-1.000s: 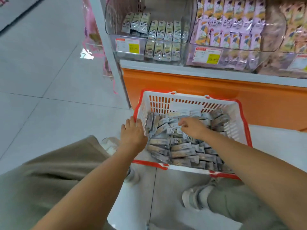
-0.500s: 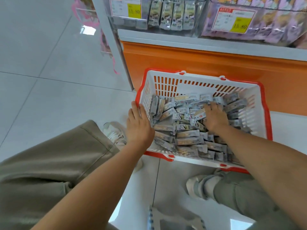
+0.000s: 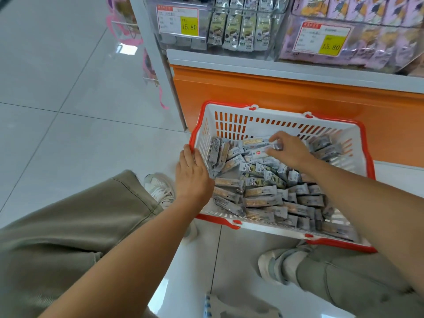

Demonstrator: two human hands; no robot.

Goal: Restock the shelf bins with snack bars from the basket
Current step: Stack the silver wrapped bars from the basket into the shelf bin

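The basket point(image 3: 286, 126), white with a red rim, is sitting on the floor point(image 3: 68, 125); the snack bars point(image 3: 263, 198) are lying in a loose heap across its bottom, thickest toward its near and right sides; the left hand point(image 3: 192, 177) is resting on the basket's left rim, its fingers point(image 3: 187, 154) lying straight and together along the edge, curling round nothing; the right hand point(image 3: 290, 151) is reaching into the basket's far half, its fingers point(image 3: 275, 137) and thumb pinching one pale bar point(image 3: 258, 149) by its end, the bar lying roughly level just above the heap, though I cannot tell whether a second bar is coming with it; beyond the basket's far wall an orange panel point(image 3: 298, 95) is running under the shelf bins point(image 3: 241, 31), clear boxes holding upright packets, each one carrying a yellow price tag point(image 3: 188, 26); on the near side of the basket the person's two pale shoes point(image 3: 159, 188) are standing on the floor, one just left of its near left corner and one below its near rim.
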